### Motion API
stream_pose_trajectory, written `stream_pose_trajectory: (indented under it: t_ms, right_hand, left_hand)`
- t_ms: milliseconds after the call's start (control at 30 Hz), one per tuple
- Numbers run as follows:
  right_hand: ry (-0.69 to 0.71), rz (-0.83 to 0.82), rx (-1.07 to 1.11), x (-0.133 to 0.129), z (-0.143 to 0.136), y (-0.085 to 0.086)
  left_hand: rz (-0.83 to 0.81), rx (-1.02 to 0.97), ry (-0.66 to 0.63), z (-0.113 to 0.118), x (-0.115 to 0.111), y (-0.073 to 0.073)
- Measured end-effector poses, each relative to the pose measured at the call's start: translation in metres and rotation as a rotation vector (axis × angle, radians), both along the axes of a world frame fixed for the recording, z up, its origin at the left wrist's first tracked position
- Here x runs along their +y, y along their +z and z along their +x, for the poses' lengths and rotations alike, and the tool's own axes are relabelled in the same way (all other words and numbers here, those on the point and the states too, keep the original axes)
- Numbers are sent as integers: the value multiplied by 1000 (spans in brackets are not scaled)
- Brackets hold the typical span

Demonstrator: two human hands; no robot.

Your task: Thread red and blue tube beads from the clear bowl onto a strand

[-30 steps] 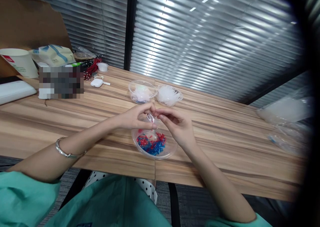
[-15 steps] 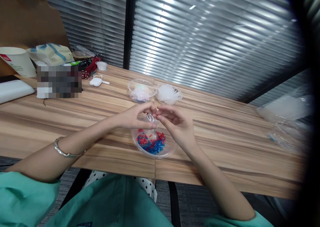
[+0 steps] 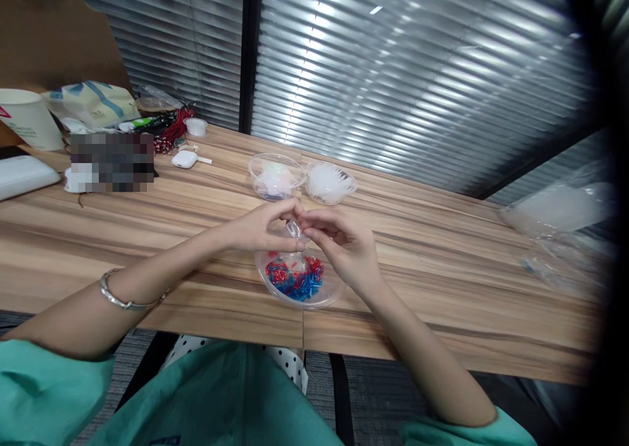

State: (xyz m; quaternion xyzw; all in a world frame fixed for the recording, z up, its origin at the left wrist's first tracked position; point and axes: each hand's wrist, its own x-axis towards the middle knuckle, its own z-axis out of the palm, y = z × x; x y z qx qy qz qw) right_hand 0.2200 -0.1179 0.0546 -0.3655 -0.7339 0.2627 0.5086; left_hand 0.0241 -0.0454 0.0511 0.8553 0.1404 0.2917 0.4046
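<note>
A small clear plastic bag (image 3: 295, 230) hangs between my hands above a shallow clear bowl (image 3: 328, 298). My left hand (image 3: 278, 228) is closed on the bag, thumb below and fingers curled over the top. With thumb and fingertips, my right hand (image 3: 344, 240) pinches at the bag's right upper edge; its fingertips meet those of the left. Loose red pieces (image 3: 314, 266) and blue pieces (image 3: 301, 289), small and tube-like, lie in the bowl. The bag's lower part is hard to make out against them.
Behind my hands stand a clear tub (image 3: 276, 179) of pale packets and a dish of white strips (image 3: 329, 183). A white earbud case (image 3: 185, 159), a paper cup (image 3: 30, 122) and red cords (image 3: 177, 126) are at left. Clear plastic bags (image 3: 560, 217) lie at right.
Both hands keep hold of the bag over the bowl, with the right fingers drawn slightly closer to the left. The whole view has shifted a little.
</note>
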Motion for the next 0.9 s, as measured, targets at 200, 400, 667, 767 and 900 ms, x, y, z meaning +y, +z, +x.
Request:
stream_pose_trajectory:
  t_ms: [200,400,667,767,900]
  right_hand:
    - [-10,15,-13,-1,0,1]
    - [-8,6,-16,-3,-2,3]
    - [8,-6,3,-5,-2,6]
    - [-47,-12,75,-3,0,2]
    - [-73,-88,22,3,4,-5]
  left_hand:
    - [35,16,24,0,2,-2]
    - [25,19,19,0,2,-2]
    - [-25,0,6,0,1,-2]
    - [-99,-86,39,2,-1,-4]
    - [-149,-275,178,7,-5,-10]
